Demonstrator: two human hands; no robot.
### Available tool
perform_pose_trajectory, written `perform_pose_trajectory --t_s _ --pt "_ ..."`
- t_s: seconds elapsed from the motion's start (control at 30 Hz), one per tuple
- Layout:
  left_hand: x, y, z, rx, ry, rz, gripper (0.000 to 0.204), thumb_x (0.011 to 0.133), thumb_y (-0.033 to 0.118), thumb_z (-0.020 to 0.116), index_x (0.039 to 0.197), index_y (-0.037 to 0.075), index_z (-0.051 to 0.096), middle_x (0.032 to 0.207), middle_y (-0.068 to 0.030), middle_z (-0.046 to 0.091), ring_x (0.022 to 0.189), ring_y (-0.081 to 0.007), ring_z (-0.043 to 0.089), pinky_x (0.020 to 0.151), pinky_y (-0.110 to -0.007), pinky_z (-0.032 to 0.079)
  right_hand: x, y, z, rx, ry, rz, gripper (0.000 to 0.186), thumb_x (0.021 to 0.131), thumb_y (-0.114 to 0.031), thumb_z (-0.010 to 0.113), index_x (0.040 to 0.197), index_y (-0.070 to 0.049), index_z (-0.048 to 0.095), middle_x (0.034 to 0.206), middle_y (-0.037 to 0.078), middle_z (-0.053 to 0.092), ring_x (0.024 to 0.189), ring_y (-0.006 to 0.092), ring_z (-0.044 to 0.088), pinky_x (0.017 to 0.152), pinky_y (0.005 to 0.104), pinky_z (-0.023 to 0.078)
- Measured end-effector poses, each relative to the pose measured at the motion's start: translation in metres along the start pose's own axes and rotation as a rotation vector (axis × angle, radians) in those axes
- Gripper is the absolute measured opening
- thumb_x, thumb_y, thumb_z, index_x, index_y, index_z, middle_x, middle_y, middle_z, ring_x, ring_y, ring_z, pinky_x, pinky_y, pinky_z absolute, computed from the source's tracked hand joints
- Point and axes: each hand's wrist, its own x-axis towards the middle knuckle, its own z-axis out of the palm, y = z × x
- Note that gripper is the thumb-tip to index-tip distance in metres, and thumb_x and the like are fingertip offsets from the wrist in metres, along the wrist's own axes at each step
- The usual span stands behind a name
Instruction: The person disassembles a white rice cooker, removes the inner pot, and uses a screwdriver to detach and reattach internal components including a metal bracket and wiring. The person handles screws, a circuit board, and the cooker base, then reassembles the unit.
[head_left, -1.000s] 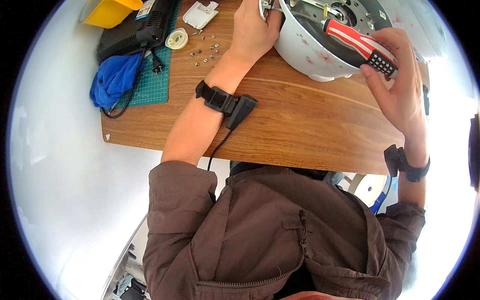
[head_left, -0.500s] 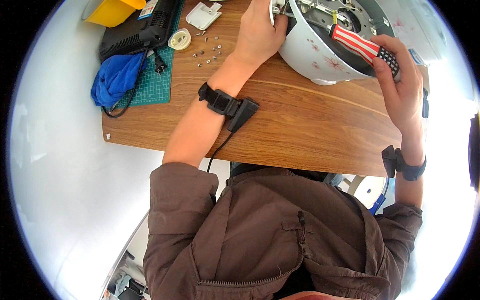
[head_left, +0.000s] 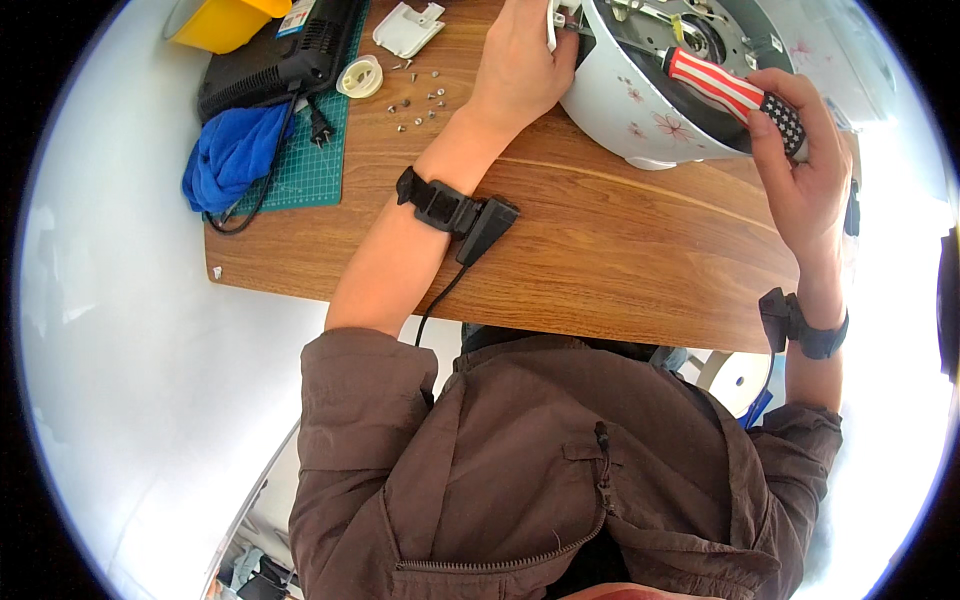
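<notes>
A white rice cooker body with pink flower prints lies with its open underside showing metal parts, cut off by the top edge. My right hand is closed around the stars-and-stripes handle of a screwdriver. Its shaft runs left across the cooker's opening toward a white plastic part at the far left side of the rim. There my left hand is closed, thumb against that part; its other fingers are mostly hidden or out of frame.
Several loose screws lie left of my left hand, near a round cream cap and a white plastic cover. Farther left are a green cutting mat, blue cloth, black device, plug and yellow container.
The rice cooker body has shifted and turned slightly. The screwdriver has moved a little to the right with my right hand, and its shaft now shows more clearly.
</notes>
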Motion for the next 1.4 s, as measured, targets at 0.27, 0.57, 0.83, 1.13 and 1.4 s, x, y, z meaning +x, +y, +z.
perform_pose_trajectory --t_s 0.27,0.57,0.83,1.13,1.4 --pt "-0.001 -0.007 0.002 -0.025 0.012 0.05 0.07 0.088 -0.016 0.054 0.155 -0.003 0.038 0.153 -0.0273 0.05 0.143 -0.0427 0.048 0.119 -0.043 0.039 0.001 0.0 -0.002 -0.054 0.033 -0.108 0.023 0.101 -0.009 0.064 0.123 -0.004 0.068 0.098 0.005 0.071 0.082 0.0092 0.063 0.073 0.023 0.05" --pt "-0.001 -0.008 0.003 0.004 0.011 0.053 0.069 0.088 -0.016 0.056 0.154 -0.002 0.04 0.153 -0.0262 0.05 0.144 -0.0424 0.047 0.12 -0.043 0.038 0.001 -0.001 -0.007 -0.045 0.004 -0.029 0.024 0.1 -0.006 0.065 0.124 -0.002 0.067 0.099 0.004 0.069 0.083 0.0085 0.062 0.075 0.022 0.049" --pt "-0.002 -0.008 0.004 0.043 0.028 0.036 0.065 0.091 -0.012 0.059 0.153 -0.002 0.042 0.152 -0.0257 0.053 0.142 -0.0426 0.05 0.118 -0.044 0.039 0.001 -0.004 -0.012 -0.066 0.06 -0.072 0.026 0.098 -0.005 0.066 0.124 -0.003 0.068 0.099 0.004 0.067 0.084 0.0091 0.06 0.076 0.0229 0.048" --pt "-0.006 -0.008 0.004 0.143 0.025 -0.028 0.053 0.096 -0.004 0.059 0.148 -0.005 0.048 0.147 -0.0275 0.057 0.136 -0.0416 0.056 0.115 -0.044 0.042 0.003 -0.016 -0.018 -0.136 0.094 -0.075 0.023 0.085 -0.008 0.075 0.108 -0.006 0.072 0.092 0.007 0.07 0.079 0.0188 0.068 0.073 0.0293 0.054" --pt "-0.012 -0.014 0.008 0.198 0.049 0.017 0.07 0.094 -0.01 0.061 0.158 0.003 0.037 0.146 -0.0178 0.056 0.125 -0.026 0.063 0.106 -0.032 0.049 -0.001 -0.014 -0.012 0.02 0.12 -0.017 0.023 0.083 -0.007 0.075 0.106 -0.007 0.072 0.087 0.007 0.064 0.075 0.0218 0.065 0.069 0.0303 0.052"
